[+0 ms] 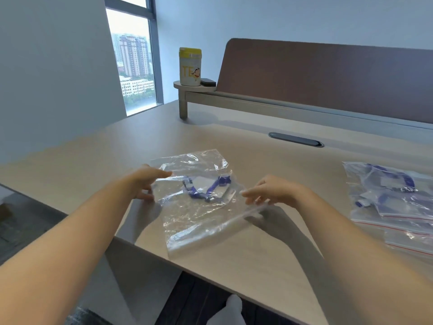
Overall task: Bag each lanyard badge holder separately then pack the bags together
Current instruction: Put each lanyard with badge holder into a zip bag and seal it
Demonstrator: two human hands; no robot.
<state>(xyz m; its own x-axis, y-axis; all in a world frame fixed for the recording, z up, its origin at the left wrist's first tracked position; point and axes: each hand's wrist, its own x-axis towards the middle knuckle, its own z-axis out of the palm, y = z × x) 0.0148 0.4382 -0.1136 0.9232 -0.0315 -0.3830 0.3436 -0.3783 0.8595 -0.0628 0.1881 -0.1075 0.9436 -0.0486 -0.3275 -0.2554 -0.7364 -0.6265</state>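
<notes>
Near edge of desk [269, 273]: clear zip bag [199, 207] lifted just above the top, crumpled, near corner hanging toward the desk's near edge. Inside, smaller bag with blue lanyard badge holder [206, 187], showing through the plastic. Left hand [146, 184] at bag's left side, fingers loosely curled, pinching the plastic edge between thumb and fingers. Right hand [267, 191] at bag's right side, fingertips pinching the bag's zip strip, rest of fingers partly bent. Both forearms reaching in from the near edge, bare.

Right edge of desk, well apart from held bag: pile of filled bags [396, 202], red-lined zip strips, blue lanyards seen inside, overlapping, flat on the top, partly cut off by frame.

Further back, middle of desk: dark oval cable slot [296, 139]. Far edge: low raised shelf [199, 89] on a leg, with white canister with yellow lid [190, 66] upright on its round left end, small dark object [208, 82] just beside canister, touching or nearly, could not tell. Brown panel [328, 80] behind shelf. Window [133, 62] far left, buildings outside.
</notes>
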